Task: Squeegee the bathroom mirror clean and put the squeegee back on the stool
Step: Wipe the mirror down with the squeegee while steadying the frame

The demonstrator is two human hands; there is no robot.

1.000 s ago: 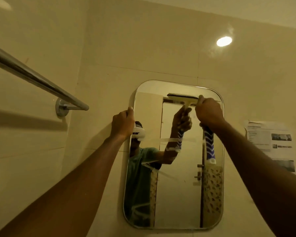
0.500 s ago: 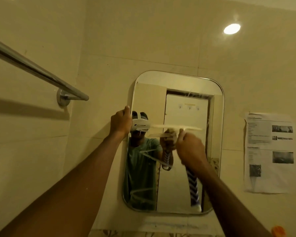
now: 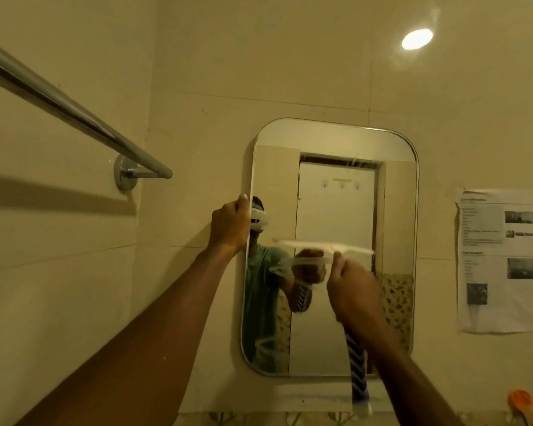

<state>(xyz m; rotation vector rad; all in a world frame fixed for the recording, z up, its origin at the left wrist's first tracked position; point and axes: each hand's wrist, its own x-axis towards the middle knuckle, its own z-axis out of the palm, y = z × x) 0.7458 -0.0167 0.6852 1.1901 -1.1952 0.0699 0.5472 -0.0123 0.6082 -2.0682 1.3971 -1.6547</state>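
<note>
A rounded rectangular mirror (image 3: 394, 210) hangs on the tiled wall ahead. My left hand (image 3: 228, 226) grips its left edge at mid height. My right hand (image 3: 351, 290) is closed around the blue-and-white striped handle of the squeegee (image 3: 358, 367). The squeegee's pale blade lies level across the middle of the glass, blurred by motion. Streaks of wet residue show on the lower left of the mirror. The stool is out of view.
A chrome towel bar (image 3: 74, 112) juts from the left wall at head height. A printed paper notice (image 3: 502, 259) is stuck to the wall right of the mirror. An orange object (image 3: 519, 399) sits at the bottom right. A patterned tile band runs below the mirror.
My right hand has pulled the squeegee down from the mirror's top to about its middle and shifted it left. My left hand has stayed on the mirror's left edge.
</note>
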